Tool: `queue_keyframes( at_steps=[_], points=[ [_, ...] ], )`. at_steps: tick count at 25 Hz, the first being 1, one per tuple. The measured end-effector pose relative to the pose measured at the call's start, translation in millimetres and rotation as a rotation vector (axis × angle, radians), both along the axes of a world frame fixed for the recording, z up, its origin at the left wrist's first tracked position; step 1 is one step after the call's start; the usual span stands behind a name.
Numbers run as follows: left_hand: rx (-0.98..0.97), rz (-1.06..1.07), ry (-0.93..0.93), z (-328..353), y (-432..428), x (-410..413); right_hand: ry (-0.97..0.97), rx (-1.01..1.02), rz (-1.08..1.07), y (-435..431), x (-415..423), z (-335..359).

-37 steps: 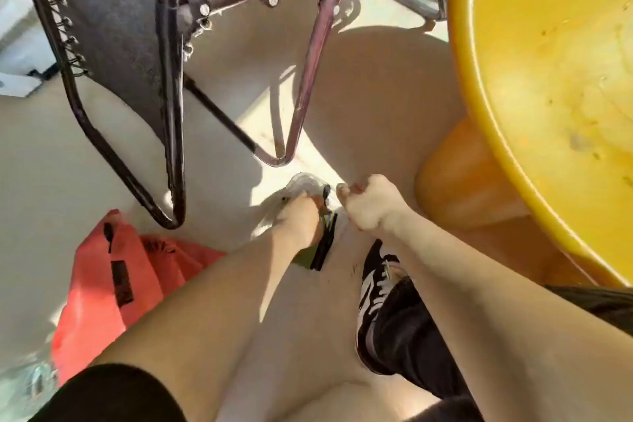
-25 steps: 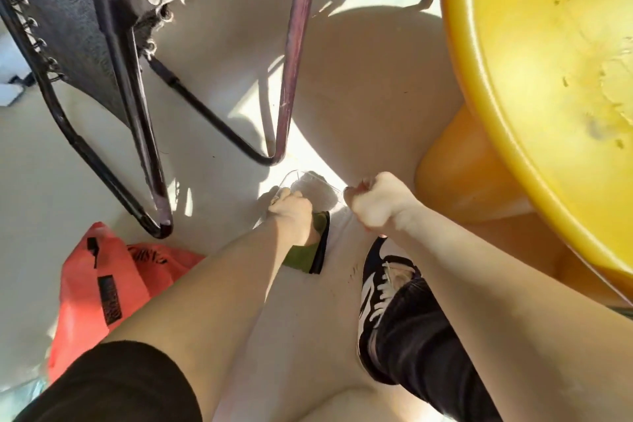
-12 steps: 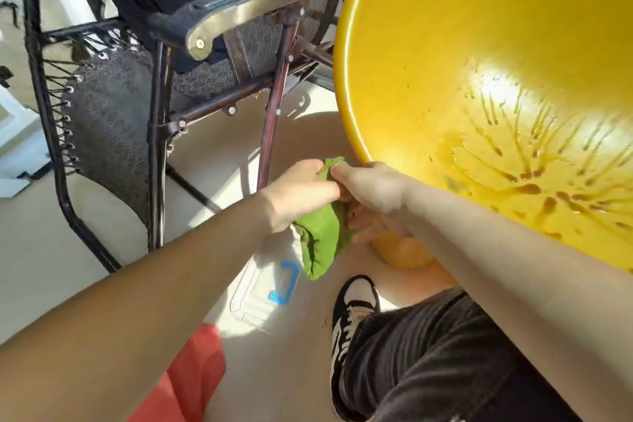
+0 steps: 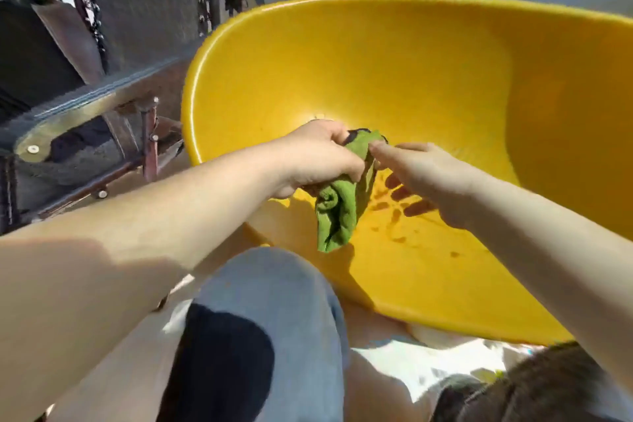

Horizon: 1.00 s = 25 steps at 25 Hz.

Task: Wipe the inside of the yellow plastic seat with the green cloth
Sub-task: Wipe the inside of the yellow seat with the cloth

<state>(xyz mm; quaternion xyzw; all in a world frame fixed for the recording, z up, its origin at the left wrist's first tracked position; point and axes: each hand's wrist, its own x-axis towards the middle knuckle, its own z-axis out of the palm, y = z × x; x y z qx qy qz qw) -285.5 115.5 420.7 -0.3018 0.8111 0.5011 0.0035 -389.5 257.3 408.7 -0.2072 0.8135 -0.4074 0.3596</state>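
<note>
Green cloth [image 4: 339, 205]: we hold it bunched in our left hand [image 4: 318, 156], fingers clenched round its upper part, the rest hanging in a loose roll down toward the seat bottom. Our right hand [image 4: 426, 178] meets it at the top corner, thumb and forefinger pinching the cloth's dark-edged hem, remaining fingers spread loosely underneath. Both hands sit over the near left part of the yellow plastic seat [image 4: 445, 79], inside its rim. Seat contents: dark brownish streaks and spots [image 4: 394, 216] on the bottom, just beside and below the right hand; we cannot tell whether the hanging end of the cloth touches the surface. Left of the seat's rim: a dark metal-framed folding chair [image 4: 102, 106]. Below the near rim: our knee in light trousers [image 4: 270, 301].
</note>
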Motion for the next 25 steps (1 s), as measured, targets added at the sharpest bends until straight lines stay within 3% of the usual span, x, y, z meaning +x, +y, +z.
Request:
queue_keyframes(
  at_steps=[3,8,10,12,14,18,22,24,25],
  points=[
    [-0.098,-0.049,-0.097,-25.1,14.9,-47.3,0.054,0.120,0.011,38.4,-35.7,-22.5],
    [-0.647,-0.392,-0.038,-73.7,57.8,-50.5,0.129,0.160,-0.037,64.2,-63.3,-71.9],
    [-0.547,-0.523,-0.095,-104.3,73.8,-35.8,0.186,0.345,0.110,69.0,-69.6,-85.1],
    [-0.247,-0.506,-0.156,-127.9,80.4,-25.8,0.145,0.499,0.254,71.4,-71.4,-91.7],
    [-0.176,-0.459,-0.155,-135.1,74.8,-27.3,0.072,0.528,0.316,70.6,-70.9,-96.5],
    [-0.514,-0.338,-0.117,-120.5,32.6,-40.3,0.149,0.496,0.365,61.6,-68.9,-100.8],
    [-0.950,-0.091,-0.443,-111.2,-26.8,-31.5,0.220,0.470,0.337,56.7,-66.9,-101.6],
    [-1.173,-0.169,-0.429,-118.9,-11.9,-29.4,0.262,0.466,0.324,54.2,-65.4,-101.2],
    [-1.164,-0.258,-0.380,-127.2,8.3,-29.5,0.272,0.461,0.319,53.2,-65.9,-101.4]
  ],
)
